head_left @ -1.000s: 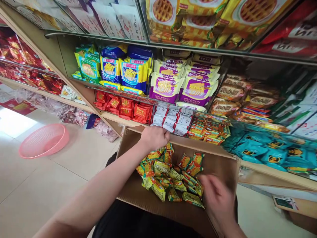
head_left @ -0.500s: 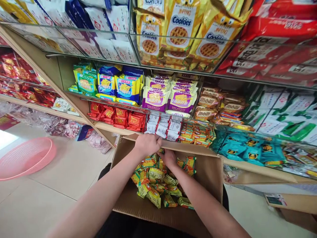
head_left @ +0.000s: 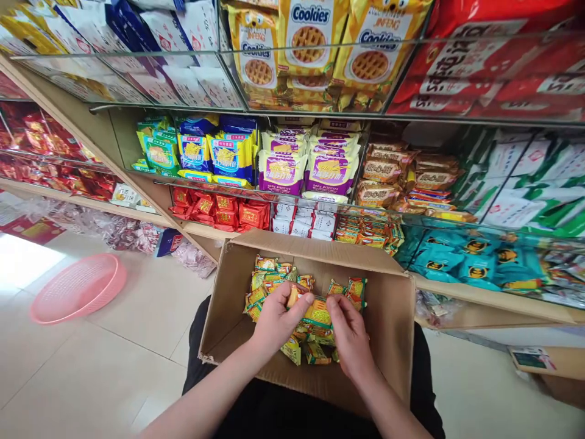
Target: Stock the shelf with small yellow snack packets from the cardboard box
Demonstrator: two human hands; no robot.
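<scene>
- Snack packets (head_left: 274, 277), yellow, green and orange, lie loose in the cardboard box (head_left: 219, 311) resting on our lap at lower centre of the frame.
- Our left hand (head_left: 276, 320) and right hand (head_left: 350, 332) are both down inside the box, fingers curled and pinching the held packet (head_left: 317, 312) between them, one hand at each end, just above the pile.
- Under and around our hands the box floor is only partly covered. The packets are gathered toward its far side, and bare cardboard shows at the near left.
- Just beyond the box's far rim, the low shelf bin (head_left: 370, 230) at centre right holds what look like matching packets stacked in rows behind a clear front. We judge that bin well stocked, while a good many packets are left in the box.
- Beside that bin sit white-and-red packs (head_left: 304, 219) and red packs (head_left: 219, 210); teal bags (head_left: 457, 262) fill the right.
- Higher up are purple soda biscuit bags (head_left: 329, 174), and at top centre, cookie bags (head_left: 311, 30).
- A pink basket (head_left: 77, 296) lies on the tiled floor at the left of the frame.
</scene>
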